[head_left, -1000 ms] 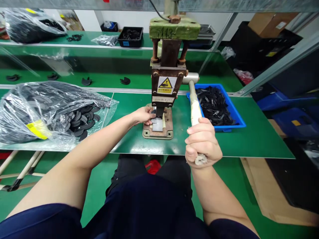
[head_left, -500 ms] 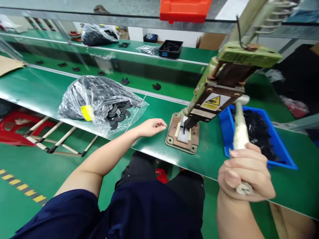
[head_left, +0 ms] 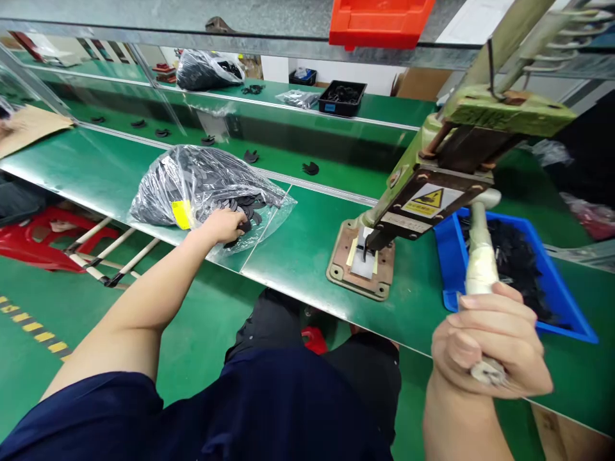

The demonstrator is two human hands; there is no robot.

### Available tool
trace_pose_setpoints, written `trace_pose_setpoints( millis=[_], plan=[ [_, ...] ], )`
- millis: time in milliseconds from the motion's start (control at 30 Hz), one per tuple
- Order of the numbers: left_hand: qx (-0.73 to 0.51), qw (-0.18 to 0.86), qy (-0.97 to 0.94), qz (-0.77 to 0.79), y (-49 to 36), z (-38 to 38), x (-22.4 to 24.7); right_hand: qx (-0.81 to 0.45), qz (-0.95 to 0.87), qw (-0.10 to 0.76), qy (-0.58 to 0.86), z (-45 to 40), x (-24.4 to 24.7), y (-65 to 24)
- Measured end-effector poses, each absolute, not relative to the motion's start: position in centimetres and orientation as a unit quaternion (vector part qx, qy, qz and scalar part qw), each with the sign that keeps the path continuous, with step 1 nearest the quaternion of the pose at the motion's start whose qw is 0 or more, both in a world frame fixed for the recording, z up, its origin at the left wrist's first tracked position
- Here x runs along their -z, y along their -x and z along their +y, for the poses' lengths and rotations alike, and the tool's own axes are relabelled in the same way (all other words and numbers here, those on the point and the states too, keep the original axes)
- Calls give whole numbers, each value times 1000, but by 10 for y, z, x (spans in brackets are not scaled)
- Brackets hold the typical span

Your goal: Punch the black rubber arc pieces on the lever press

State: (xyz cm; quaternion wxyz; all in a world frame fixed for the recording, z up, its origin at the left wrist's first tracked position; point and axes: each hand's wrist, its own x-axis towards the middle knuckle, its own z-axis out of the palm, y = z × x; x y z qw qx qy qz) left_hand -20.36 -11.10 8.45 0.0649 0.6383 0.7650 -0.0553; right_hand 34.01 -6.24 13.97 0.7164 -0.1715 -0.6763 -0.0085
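Note:
My left hand (head_left: 225, 226) is at the mouth of a clear plastic bag (head_left: 168, 182) with a yellow label. Its fingers curl down among flat, curved black pieces (head_left: 252, 203), and what lies under the fingertips is hidden. My right hand (head_left: 492, 342) is wrapped round the pale, tape-covered lever handle (head_left: 481, 262) of a green hand press (head_left: 432, 173). Below the press head, a small black part (head_left: 365, 246) sits on the light metal fixture of the brown base plate (head_left: 336, 272).
A blue bin (head_left: 567, 301) of black parts stands right of the press, behind the lever. Several black pieces (head_left: 311, 168) lie spaced along the sunken green strip behind the bench. A black tray (head_left: 343, 97) is farther back. An orange bin (head_left: 379, 22) rests on the overhead shelf.
My left hand has moved left from beside the press base to the pieces in the bag mouth. My right hand stays on the lever handle. The view has shifted slightly.

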Motion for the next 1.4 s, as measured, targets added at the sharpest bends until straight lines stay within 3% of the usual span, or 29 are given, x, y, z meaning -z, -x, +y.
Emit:
trace_pose_setpoints(
  millis=[200,367,700,1000,1167,1400],
  plan=[
    [-123,133,-594,784,171,-109,-89,-11,-692,700,178,-73,-146,-337],
    [-313,324,-533,717,104,-95,-91,-20,-714,675,186,-80,-151,-338],
    [-483,551,-431,527,-18,-44,-81,-16,-710,678,192,-81,-151,-337],
    [-457,576,-426,527,-64,-9,-77,-22,-719,670,181,-83,-152,-336],
    [-419,523,-489,558,-66,2,-75,-20,-715,674,186,-82,-151,-336],
    [-399,540,-523,525,-59,12,-78,-9,-715,673,191,-82,-151,-336]
  ],
)
